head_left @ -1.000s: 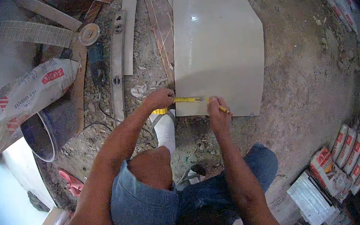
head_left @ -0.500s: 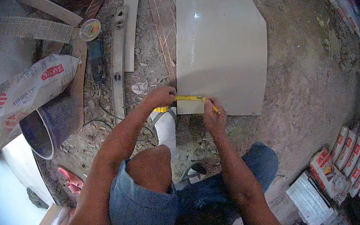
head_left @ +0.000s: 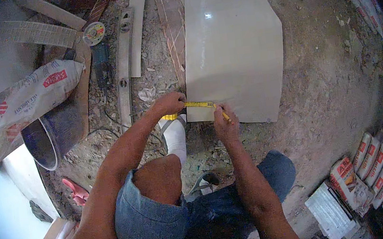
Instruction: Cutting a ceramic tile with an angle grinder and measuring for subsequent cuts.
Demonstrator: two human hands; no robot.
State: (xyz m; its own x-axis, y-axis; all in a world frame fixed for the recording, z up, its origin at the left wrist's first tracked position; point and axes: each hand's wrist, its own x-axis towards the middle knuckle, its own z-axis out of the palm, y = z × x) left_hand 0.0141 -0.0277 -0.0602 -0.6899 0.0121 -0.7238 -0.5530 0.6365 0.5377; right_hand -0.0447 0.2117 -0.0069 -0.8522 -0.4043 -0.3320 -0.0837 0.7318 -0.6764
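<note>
A large, glossy beige tile (head_left: 235, 47) lies on the dirt floor before me, one far corner cut at a slant. My left hand (head_left: 171, 103) is closed on a tape measure (head_left: 198, 104) at the tile's left edge. Its yellow blade stretches right across the near part of the tile, and more yellow (head_left: 170, 117) shows below the hand, above my white sock. My right hand (head_left: 225, 124) pinches a yellow pencil (head_left: 227, 116) by the blade's right end, resting on or just above the tile.
Left of the tile lie a long spirit level (head_left: 125, 75), an angle grinder (head_left: 99, 59) and a narrow tile strip (head_left: 138, 30). Farther left are a dark bucket (head_left: 61, 133) on its side and a white bag (head_left: 35, 93). Several bags (head_left: 374, 168) are stacked at the lower right.
My right hand has shifted very slightly at the blade's end, with the pencil still in it. My left hand stays at the tile's edge. The whole view has drifted a little.
</note>
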